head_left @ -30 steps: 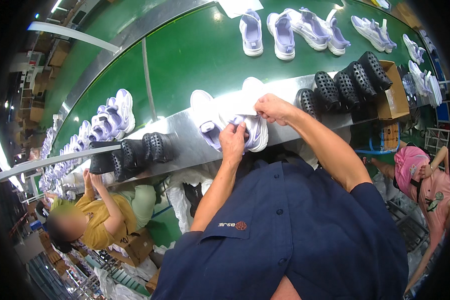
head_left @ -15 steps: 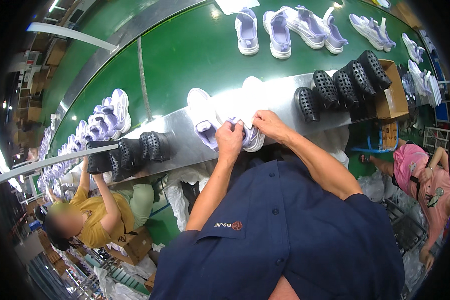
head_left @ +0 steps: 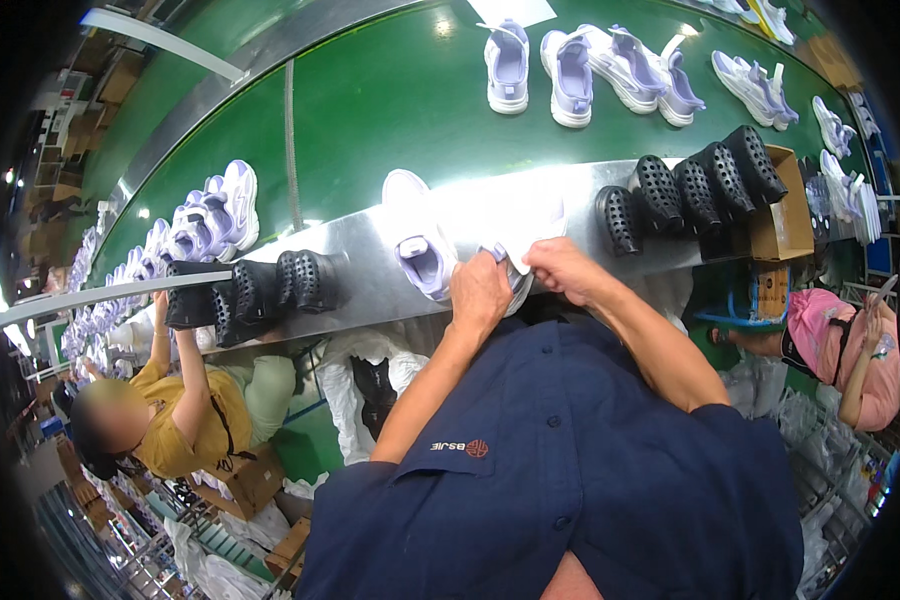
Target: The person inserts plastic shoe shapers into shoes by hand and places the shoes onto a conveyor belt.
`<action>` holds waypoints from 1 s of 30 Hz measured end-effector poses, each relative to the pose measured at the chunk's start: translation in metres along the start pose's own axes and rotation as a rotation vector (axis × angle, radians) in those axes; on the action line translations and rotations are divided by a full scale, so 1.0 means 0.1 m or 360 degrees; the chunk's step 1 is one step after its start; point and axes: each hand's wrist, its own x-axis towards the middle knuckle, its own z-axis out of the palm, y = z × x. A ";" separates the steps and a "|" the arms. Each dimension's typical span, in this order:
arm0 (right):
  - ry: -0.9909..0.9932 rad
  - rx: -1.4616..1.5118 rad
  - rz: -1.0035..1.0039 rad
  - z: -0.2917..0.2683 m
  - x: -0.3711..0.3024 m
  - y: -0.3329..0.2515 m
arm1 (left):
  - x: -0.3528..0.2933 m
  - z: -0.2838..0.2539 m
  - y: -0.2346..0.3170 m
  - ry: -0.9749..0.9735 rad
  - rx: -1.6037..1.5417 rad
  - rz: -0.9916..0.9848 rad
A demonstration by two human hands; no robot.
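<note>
Between my hands lies a white sneaker with lavender trim [head_left: 518,215], its toe pointing away and washed out by glare. My left hand [head_left: 481,291] is closed on the near part of it, at the opening. With bent, pinched fingers my right hand [head_left: 567,270] grips a white edge on the shoe's right side; glare hides exactly which part. Just left of my left hand rests a matching sneaker [head_left: 424,262], untouched, opening toward me. Both shoes sit on a shiny metal ledge [head_left: 355,255].
Black perforated shoe forms [head_left: 657,190] stand at the right beside a cardboard box [head_left: 792,200]; more black forms [head_left: 308,280] stand at the left. Several sneakers [head_left: 570,80] rest on the green surface [head_left: 360,110]. A co-worker in yellow [head_left: 205,415] is at left, another in pink [head_left: 820,320] at right.
My view has shifted slightly. My left hand has turned, its back now covering more of the sneaker. My right hand still pinches its edge. The person in pink has raised their hands.
</note>
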 end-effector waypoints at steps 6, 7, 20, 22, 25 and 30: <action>-0.0038 0.0132 0.0071 -0.28 -0.09 -0.42 | -0.22 0.08 0.05 -0.0101 0.0061 0.0250; 0.0004 0.0159 0.0007 -0.30 -0.07 -0.36 | -0.21 0.06 0.05 -0.0110 0.0063 0.0259; 0.0108 0.0926 -0.0244 -0.30 0.31 0.33 | -0.09 -0.06 -0.17 0.0286 0.0257 0.0749; 0.0148 0.0909 -0.0258 -0.23 0.28 0.39 | -0.16 -0.04 -0.22 0.0282 0.0237 0.0617; 0.0134 0.0773 -0.0264 -0.23 0.25 0.36 | -0.16 -0.07 -0.11 0.0324 0.0202 0.0559; 0.0191 0.0815 -0.0175 -0.24 0.27 0.33 | -0.02 -0.18 0.02 0.0237 0.0291 0.0760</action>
